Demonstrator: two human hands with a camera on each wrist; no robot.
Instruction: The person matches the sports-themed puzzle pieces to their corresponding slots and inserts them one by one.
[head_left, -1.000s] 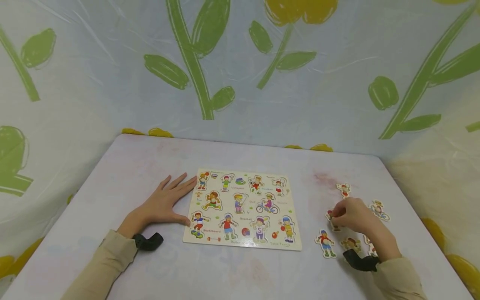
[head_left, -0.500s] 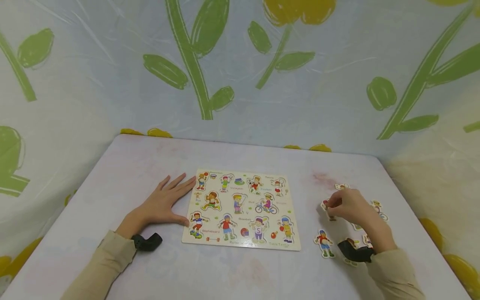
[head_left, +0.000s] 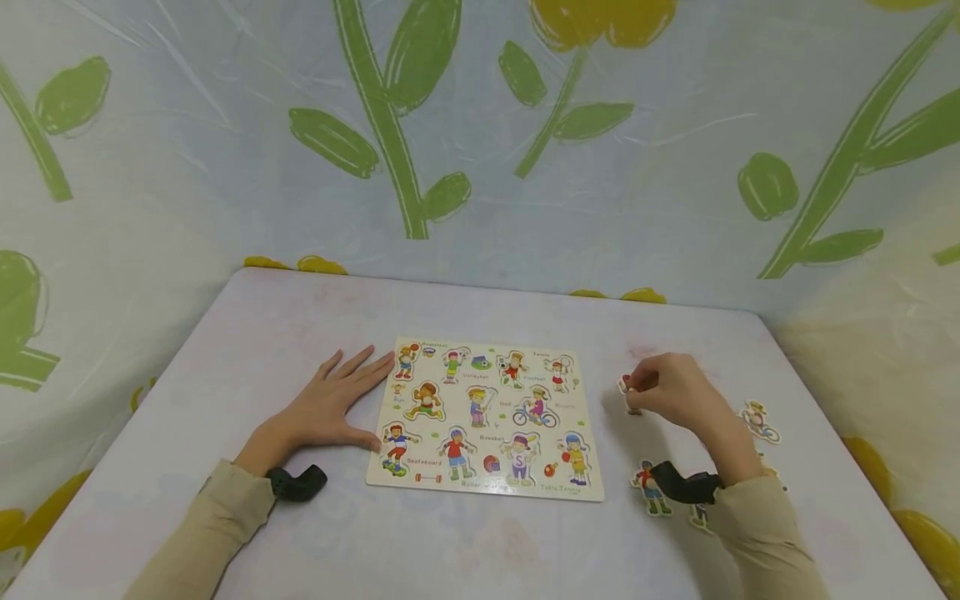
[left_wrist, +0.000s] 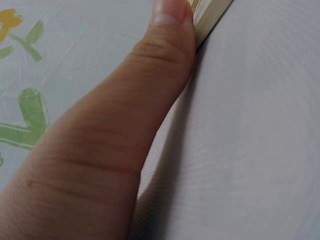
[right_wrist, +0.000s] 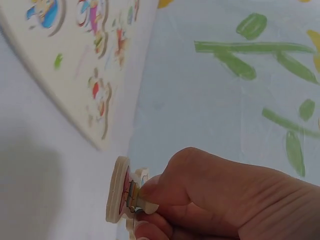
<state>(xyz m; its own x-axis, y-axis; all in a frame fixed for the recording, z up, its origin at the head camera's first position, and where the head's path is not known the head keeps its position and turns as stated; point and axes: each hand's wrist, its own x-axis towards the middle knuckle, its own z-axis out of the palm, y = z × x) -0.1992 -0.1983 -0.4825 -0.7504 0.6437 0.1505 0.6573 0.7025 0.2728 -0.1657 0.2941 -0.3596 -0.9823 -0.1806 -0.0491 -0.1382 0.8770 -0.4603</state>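
A wooden puzzle board with pictures of children at sports lies flat in mid-table in the head view. Spread on the table, my left hand has its thumb and fingertips at the board's left edge; the left wrist view shows the thumb against that edge. To the right of the board, my right hand is raised over the table. Between thumb and fingers it pinches a small knob on a cut-out puzzle piece. The piece is held on edge in the right wrist view, its picture largely turned away.
A roller-skater puzzle piece and a bicycle puzzle piece lie right of the board. Another piece shows partly from under the right forearm. A flowered cloth hangs behind the table.
My right hand has lifted the pinched puzzle piece from among the loose pieces and moved it left, closer to the board. The left hand and the board have stayed in place.
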